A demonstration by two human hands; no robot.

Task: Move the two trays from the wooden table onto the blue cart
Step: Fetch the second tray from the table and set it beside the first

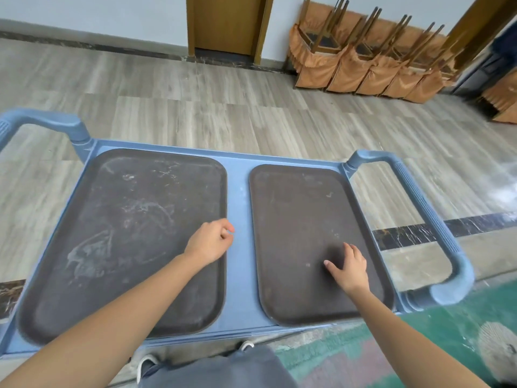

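Two dark brown scuffed trays lie flat side by side on top of the blue cart (239, 247). The left tray (120, 233) is larger in view; the right tray (302, 225) sits near the right handle. My left hand (209, 242) hovers over the right edge of the left tray, fingers curled loosely, holding nothing. My right hand (349, 268) rests over the near right part of the right tray with fingers spread. The wooden table is out of view.
The cart has blue handles at the left (42, 121) and right (430, 219). Grey wood-look floor lies beyond. Stacked chairs with orange covers (363, 60) line the far wall beside a wooden door (228, 23). A green carpet (419, 340) is underfoot at right.
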